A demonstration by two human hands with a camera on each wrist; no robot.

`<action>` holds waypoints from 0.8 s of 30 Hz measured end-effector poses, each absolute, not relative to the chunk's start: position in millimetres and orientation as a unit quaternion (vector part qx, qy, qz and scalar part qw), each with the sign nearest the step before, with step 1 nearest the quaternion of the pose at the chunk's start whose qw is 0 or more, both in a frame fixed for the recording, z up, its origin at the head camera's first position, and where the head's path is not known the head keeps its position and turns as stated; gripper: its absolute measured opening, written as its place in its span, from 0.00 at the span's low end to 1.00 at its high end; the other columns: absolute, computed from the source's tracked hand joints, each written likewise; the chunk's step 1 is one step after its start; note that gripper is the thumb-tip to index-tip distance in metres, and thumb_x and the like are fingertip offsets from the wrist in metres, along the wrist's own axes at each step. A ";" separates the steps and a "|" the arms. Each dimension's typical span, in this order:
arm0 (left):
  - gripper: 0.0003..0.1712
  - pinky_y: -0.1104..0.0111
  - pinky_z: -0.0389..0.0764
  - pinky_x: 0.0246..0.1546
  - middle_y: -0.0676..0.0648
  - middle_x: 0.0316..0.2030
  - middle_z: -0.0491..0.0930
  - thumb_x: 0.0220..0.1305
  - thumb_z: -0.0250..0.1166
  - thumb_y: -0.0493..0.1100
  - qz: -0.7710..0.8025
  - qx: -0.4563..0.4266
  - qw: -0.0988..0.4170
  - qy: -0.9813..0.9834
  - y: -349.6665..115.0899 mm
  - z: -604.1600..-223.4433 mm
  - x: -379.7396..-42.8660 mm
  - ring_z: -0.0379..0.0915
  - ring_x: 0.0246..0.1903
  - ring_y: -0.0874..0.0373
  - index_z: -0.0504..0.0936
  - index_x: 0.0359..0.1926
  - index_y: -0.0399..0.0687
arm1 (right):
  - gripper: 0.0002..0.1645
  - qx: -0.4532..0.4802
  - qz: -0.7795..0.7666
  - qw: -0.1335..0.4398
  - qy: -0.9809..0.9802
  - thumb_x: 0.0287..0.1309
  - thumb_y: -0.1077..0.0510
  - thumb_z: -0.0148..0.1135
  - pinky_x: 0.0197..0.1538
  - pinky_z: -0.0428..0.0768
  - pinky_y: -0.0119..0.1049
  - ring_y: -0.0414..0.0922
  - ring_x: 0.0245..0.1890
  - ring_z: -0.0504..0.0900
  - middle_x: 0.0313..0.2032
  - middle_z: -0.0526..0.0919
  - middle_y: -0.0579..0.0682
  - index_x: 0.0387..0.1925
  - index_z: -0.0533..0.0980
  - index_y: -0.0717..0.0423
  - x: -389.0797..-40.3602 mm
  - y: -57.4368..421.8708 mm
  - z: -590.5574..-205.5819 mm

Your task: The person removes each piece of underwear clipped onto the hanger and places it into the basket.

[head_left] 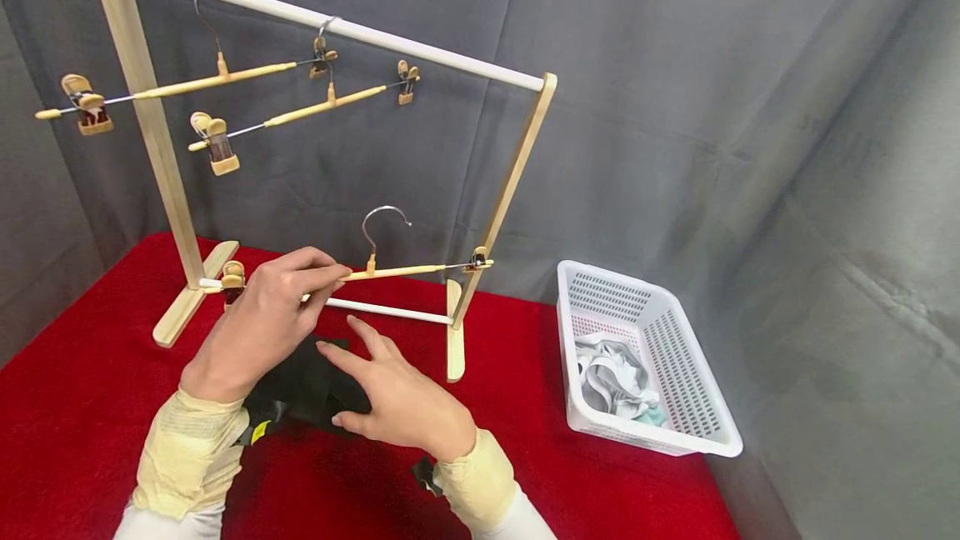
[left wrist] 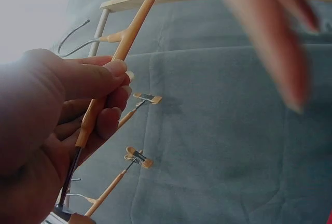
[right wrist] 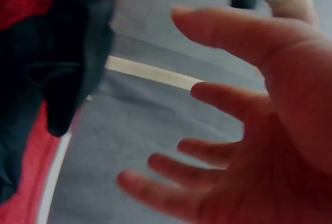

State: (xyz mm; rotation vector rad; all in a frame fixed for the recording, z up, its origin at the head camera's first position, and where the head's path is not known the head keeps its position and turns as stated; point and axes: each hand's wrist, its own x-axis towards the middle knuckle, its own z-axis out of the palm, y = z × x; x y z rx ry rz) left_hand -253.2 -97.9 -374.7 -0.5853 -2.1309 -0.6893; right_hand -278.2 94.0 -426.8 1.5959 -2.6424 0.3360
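Observation:
My left hand (head_left: 273, 319) holds a clip hanger (head_left: 408, 272) by its wooden bar, left of the metal hook. The left wrist view shows thumb and fingers curled round the bar of this hanger (left wrist: 139, 22). The hanger's right clip (head_left: 477, 259) appears near the rack's right post. My right hand (head_left: 401, 394) has its fingers spread and nothing in them. It is over or beside a dark cloth (head_left: 303, 382) lying on the red table cover, partly hidden by both hands. In the right wrist view the dark cloth (right wrist: 67, 53) is apart from the fingers.
A wooden rack with a white top rod (head_left: 435, 52) stands at the back left. Two clip hangers, one farther left (head_left: 187, 86) and one nearer the middle (head_left: 300, 113), hang from it. On the right, a white plastic basket (head_left: 693, 357) contains light-coloured cloth (head_left: 611, 377).

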 end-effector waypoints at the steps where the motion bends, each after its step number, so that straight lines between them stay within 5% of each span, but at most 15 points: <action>1: 0.17 0.68 0.80 0.28 0.50 0.32 0.78 0.45 0.70 0.33 -0.273 -0.230 0.400 -0.844 -98.2 -374.6 -253.1 0.71 0.27 0.64 0.84 0.40 0.44 | 0.51 0.505 0.101 -0.004 -0.857 0.46 0.41 0.66 0.54 0.71 0.30 0.46 0.68 0.49 0.71 0.42 0.47 0.69 0.51 0.35 -278.9 91.6 -430.2; 11: 0.16 0.68 0.79 0.27 0.51 0.33 0.78 0.46 0.70 0.34 -0.277 -0.224 0.393 -0.848 -100.1 -374.3 -251.3 0.71 0.27 0.65 0.84 0.40 0.44 | 0.65 0.407 0.025 -0.123 -0.905 0.37 0.37 0.69 0.42 0.79 0.37 0.53 0.63 0.61 0.72 0.34 0.46 0.65 0.32 0.15 -287.4 68.3 -463.2; 21: 0.14 0.68 0.79 0.26 0.52 0.32 0.78 0.47 0.69 0.34 -0.281 -0.224 0.389 -0.848 -102.5 -374.8 -251.1 0.70 0.27 0.66 0.84 0.39 0.45 | 0.63 0.449 0.000 -0.114 -0.886 0.43 0.43 0.68 0.52 0.75 0.39 0.51 0.63 0.61 0.72 0.40 0.47 0.66 0.32 0.19 -297.9 50.8 -488.4; 24: 0.14 0.69 0.79 0.27 0.53 0.32 0.78 0.48 0.69 0.34 -0.282 -0.224 0.389 -0.848 -103.0 -374.3 -251.3 0.70 0.27 0.66 0.84 0.39 0.45 | 0.61 0.446 -0.019 -0.102 -0.889 0.43 0.48 0.69 0.46 0.77 0.36 0.52 0.61 0.64 0.71 0.45 0.47 0.68 0.37 0.21 -298.2 47.3 -492.7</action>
